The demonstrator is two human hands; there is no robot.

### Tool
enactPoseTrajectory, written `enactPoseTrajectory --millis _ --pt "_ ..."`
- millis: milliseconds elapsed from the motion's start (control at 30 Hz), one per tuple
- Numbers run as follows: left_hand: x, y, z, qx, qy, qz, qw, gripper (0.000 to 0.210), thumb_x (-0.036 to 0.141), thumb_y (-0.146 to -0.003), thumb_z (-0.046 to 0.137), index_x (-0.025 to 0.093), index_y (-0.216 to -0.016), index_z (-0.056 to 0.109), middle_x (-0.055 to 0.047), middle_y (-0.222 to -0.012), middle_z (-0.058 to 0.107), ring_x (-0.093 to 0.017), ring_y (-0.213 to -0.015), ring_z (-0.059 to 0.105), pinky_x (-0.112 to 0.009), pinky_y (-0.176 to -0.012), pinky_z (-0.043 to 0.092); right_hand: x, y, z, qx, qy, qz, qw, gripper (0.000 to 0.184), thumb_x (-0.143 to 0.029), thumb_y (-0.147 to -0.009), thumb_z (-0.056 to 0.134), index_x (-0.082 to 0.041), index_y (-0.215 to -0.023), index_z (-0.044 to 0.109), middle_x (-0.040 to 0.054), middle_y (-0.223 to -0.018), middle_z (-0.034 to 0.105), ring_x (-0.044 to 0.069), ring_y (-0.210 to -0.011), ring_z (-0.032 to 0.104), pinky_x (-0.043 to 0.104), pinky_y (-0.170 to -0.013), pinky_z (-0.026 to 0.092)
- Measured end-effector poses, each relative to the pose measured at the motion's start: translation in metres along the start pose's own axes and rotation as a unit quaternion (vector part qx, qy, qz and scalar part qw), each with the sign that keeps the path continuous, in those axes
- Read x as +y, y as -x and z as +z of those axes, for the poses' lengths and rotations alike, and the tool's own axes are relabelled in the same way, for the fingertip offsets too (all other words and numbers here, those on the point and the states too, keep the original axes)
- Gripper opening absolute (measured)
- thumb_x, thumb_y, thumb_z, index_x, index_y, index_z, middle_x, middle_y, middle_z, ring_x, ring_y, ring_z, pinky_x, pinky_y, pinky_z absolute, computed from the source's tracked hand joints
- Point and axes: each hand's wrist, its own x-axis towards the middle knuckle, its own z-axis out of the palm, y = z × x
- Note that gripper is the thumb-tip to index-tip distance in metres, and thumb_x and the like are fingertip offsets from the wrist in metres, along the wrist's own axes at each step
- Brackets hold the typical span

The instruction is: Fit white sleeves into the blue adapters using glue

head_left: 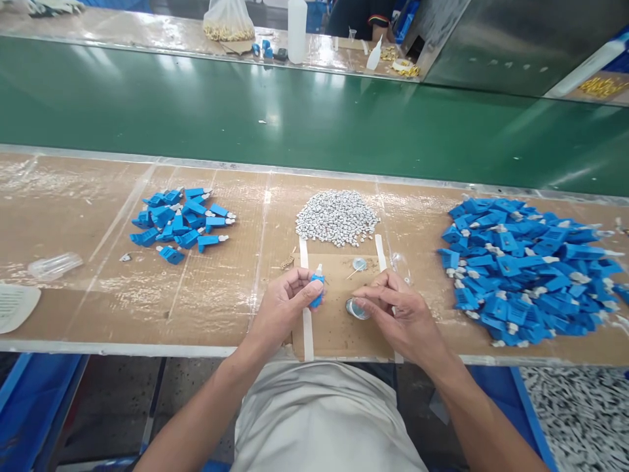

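Blue part (pixel 318 278) clamped in left hand's (pixel 287 301) grip above counter (pixel 113 301), white tip (pixel 319 269) away from wearer; judged light, stiff, best held by its sides; right hand (pixel 405 318) at dish (pixel 354 311), cannot tell whether its grip is closed.

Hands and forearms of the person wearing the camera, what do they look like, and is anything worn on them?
The left hand and right hand show no gloves, rings or watch. Left forearm and right forearm are bare, with no sleeves in view.
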Motion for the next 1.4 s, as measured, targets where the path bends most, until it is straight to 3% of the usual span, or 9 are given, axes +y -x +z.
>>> enactPoseTrajectory --millis 200,400,500,633,733,833,1033,1400 --pt "0.003 0.002 0.003 0.003 0.029 0.0 1.0 0.032 0.045 -0.091 0.072 0.013 -0.093 0.07 -0.004 -0.083 0.067 -0.012 -0.073 0.056 -0.026 -0.068 0.045 -0.007 0.01 -0.007 -0.005 0.049 -0.045 0.998 0.016 -0.016 -0.101 0.06 -0.024 -0.106 0.073 0.0017 -0.088 0.051 0.016 -0.075 0.053 0.03 -0.065 0.042" --pt "-0.002 0.001 0.007 -0.015 0.101 -0.035 0.994 0.033 0.045 -0.089 0.075 0.013 -0.097 0.077 -0.006 -0.084 0.071 -0.013 -0.08 0.06 -0.023 -0.074 0.046 -0.013 0.011 -0.012 -0.035 0.037 0.018 0.999 0.015 -0.024 -0.103 0.058 -0.023 -0.092 0.068 0.0017 -0.087 0.06 0.016 -0.074 0.055 0.031 -0.068 0.043" --pt "-0.001 0.003 0.013 -0.051 0.179 -0.076 0.98 0.033 0.044 -0.087 0.077 0.012 -0.089 0.077 -0.007 -0.084 0.072 -0.012 -0.078 0.062 -0.02 -0.071 0.048 -0.012 0.01 -0.016 0.009 -0.006 0.062 0.998 0.016 -0.029 -0.103 0.059 -0.023 -0.091 0.068 0.0004 -0.086 0.065 0.015 -0.072 0.057 0.03 -0.066 0.043" --pt "-0.002 0.005 0.022 -0.108 0.262 -0.14 0.949 0.032 0.041 -0.086 0.079 0.009 -0.086 0.076 -0.011 -0.09 0.073 -0.012 -0.078 0.068 -0.016 -0.068 0.051 -0.019 0.01 -0.021 0.118 -0.078 0.091 0.986 0.01 -0.03 -0.1 0.065 -0.024 -0.096 0.072 -0.0003 -0.088 0.071 0.013 -0.064 0.058 0.028 -0.06 0.045" --pt "-0.002 0.006 0.027 -0.132 0.281 -0.156 0.938 0.031 0.038 -0.089 0.076 0.008 -0.09 0.077 -0.012 -0.092 0.074 -0.012 -0.077 0.07 -0.013 -0.066 0.053 -0.033 0.007 -0.021 0.191 -0.103 0.06 0.974 0.006 -0.024 -0.097 0.068 -0.024 -0.096 0.074 -0.0001 -0.089 0.072 0.012 -0.063 0.059 0.027 -0.06 0.048" --pt "-0.001 0.007 0.03 -0.156 0.287 -0.149 0.933 0.029 0.035 -0.094 0.07 0.007 -0.094 0.078 -0.012 -0.092 0.074 -0.011 -0.077 0.07 -0.012 -0.066 0.053 -0.049 0.003 -0.018 0.219 -0.113 0.008 0.969 0.01 -0.016 -0.096 0.068 -0.024 -0.097 0.073 0.0012 -0.09 0.072 0.014 -0.07 0.063 0.028 -0.06 0.05" --pt "0.004 0.009 0.032 -0.156 0.281 -0.156 0.934 0.033 0.038 -0.09 0.074 0.005 -0.094 0.078 -0.013 -0.089 0.074 -0.012 -0.075 0.069 -0.013 -0.063 0.051 -0.061 -0.003 -0.009 0.209 -0.098 -0.076 0.97 0.02 -0.005 -0.093 0.065 -0.023 -0.1 0.071 0.0025 -0.089 0.071 0.02 -0.085 0.068 0.035 -0.076 0.056" --pt "0.004 0.009 0.034 -0.146 0.285 -0.175 0.931 0.037 0.043 -0.083 0.082 0.007 -0.088 0.077 -0.01 -0.084 0.071 -0.014 -0.074 0.069 -0.016 -0.063 0.052 -0.059 -0.003 -0.006 0.173 -0.05 -0.064 0.982 0.02 -0.008 -0.095 0.063 -0.026 -0.101 0.069 0.0024 -0.089 0.072 0.021 -0.086 0.067 0.035 -0.073 0.054"
